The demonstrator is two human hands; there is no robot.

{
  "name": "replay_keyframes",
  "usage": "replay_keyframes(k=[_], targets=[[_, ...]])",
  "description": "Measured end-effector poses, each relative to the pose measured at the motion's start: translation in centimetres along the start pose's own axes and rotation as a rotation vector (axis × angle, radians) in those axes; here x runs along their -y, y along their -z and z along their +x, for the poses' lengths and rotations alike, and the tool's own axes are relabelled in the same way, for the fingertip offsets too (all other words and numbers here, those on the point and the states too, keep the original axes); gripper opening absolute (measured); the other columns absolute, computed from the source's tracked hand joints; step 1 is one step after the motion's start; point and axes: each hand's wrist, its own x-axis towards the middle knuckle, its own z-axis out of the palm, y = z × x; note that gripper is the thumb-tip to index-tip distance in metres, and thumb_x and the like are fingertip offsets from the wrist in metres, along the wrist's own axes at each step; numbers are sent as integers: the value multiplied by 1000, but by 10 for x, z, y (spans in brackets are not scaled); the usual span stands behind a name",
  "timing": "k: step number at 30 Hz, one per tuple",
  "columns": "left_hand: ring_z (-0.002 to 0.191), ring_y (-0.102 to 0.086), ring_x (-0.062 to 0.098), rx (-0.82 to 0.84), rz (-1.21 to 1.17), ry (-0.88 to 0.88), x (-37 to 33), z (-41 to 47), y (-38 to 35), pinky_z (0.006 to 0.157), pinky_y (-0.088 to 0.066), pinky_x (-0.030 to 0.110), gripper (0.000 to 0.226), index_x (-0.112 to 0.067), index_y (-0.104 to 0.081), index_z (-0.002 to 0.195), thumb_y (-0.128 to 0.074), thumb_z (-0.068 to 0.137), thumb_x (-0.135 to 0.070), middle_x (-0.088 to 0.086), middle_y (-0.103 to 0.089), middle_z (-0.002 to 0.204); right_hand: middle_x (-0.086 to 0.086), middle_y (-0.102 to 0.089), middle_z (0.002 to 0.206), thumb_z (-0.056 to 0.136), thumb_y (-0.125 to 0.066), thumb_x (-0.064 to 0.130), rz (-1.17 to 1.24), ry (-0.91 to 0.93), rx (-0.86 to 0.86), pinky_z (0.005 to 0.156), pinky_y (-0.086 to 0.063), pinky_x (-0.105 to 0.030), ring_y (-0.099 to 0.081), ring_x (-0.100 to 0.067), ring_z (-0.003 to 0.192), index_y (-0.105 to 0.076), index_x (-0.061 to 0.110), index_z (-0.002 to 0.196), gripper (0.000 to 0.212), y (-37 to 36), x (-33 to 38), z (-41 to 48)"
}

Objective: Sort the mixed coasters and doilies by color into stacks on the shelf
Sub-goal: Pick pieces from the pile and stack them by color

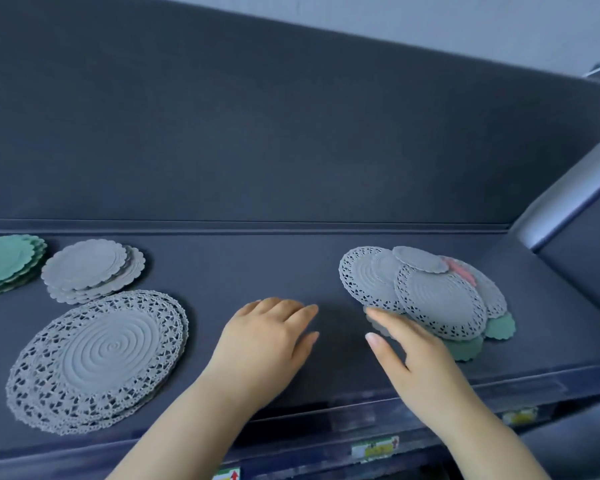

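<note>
A mixed pile (430, 296) of grey lacy doilies, grey scalloped coasters, green coasters and one pink piece lies on the right of the dark shelf (257, 268). My right hand (413, 355) reaches to the pile's near left edge, fingers straight, fingertips touching the edge of a grey doily. My left hand (267, 337) rests flat on the shelf between the stacks, fingers relaxed, holding nothing. On the left stand a stack of large grey lacy doilies (97, 358), a stack of grey scalloped coasters (90, 268) and a stack of green coasters (7, 261).
A dark back panel (257, 133) rises behind the shelf. A grey slanted post (568, 188) bounds the right end. The shelf's front edge carries small labels (374, 448).
</note>
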Motion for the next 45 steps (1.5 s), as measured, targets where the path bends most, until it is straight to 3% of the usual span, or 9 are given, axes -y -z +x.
replay_keyframes(k=[13,20,25,28,33,38,41,43,45], targets=[[86,-67,11,11,10,74,-66,68,-33,69,-53,26,38,-27,-70,104,-40,85,-40,-14,-69,99,21,-44,132,95,-47,30,-11,61,15,98,-21,-10,-34,9,117,-47,32,131,37,63,-95,84],[88,-67,12,-15,100,235,-107,78,-43,69,-54,27,38,-26,-69,107,-41,86,-40,-13,-69,101,14,-29,149,90,-45,50,-267,126,229,110,-29,-38,-26,-8,137,-34,31,140,55,78,-143,138],[85,-67,11,10,117,316,-139,69,-54,67,-53,24,37,-27,-70,105,-41,84,-37,-15,-69,98,6,-50,135,92,-47,42,-222,224,173,101,-37,-32,-43,-14,125,-52,22,128,41,76,-157,152],[87,-66,8,28,120,347,-156,69,-56,68,-52,21,37,-29,-69,107,-41,84,-38,-17,-68,100,-3,-62,113,96,-43,28,-262,273,126,79,-39,-28,-54,-23,107,-63,15,109,27,83,-158,157],[88,-65,8,24,100,307,-177,88,-58,69,-52,21,35,-29,-69,104,-42,85,-40,-17,-67,99,1,-61,109,99,-34,28,-161,268,44,80,-45,-33,-54,-20,98,-59,19,109,29,105,-162,136],[91,-64,2,141,79,242,-199,103,-72,64,-49,14,40,-33,-69,102,-39,82,-50,-18,-66,102,10,-54,75,97,-35,27,104,250,-79,62,-37,-31,-50,-12,72,-52,20,93,19,127,-176,93],[101,-64,8,201,48,244,-213,113,-81,69,-52,18,48,-27,-69,107,-38,83,-54,-12,-64,114,4,-50,72,97,-34,24,111,232,-49,58,-34,-32,-47,-16,67,-48,18,96,16,124,-186,76],[120,-54,14,256,63,266,-216,118,-87,85,-50,25,51,-24,-62,122,-49,85,-56,-8,-55,131,-1,-52,71,95,-38,20,77,232,-32,58,-37,-36,-47,-21,63,-49,14,101,14,118,-192,71],[109,-61,16,243,120,237,-216,118,-92,75,-53,25,56,-25,-67,113,-67,70,-62,-7,-61,120,-1,-61,80,91,-46,14,97,223,-13,61,-43,-36,-54,-20,66,-48,16,101,10,114,-195,68]])
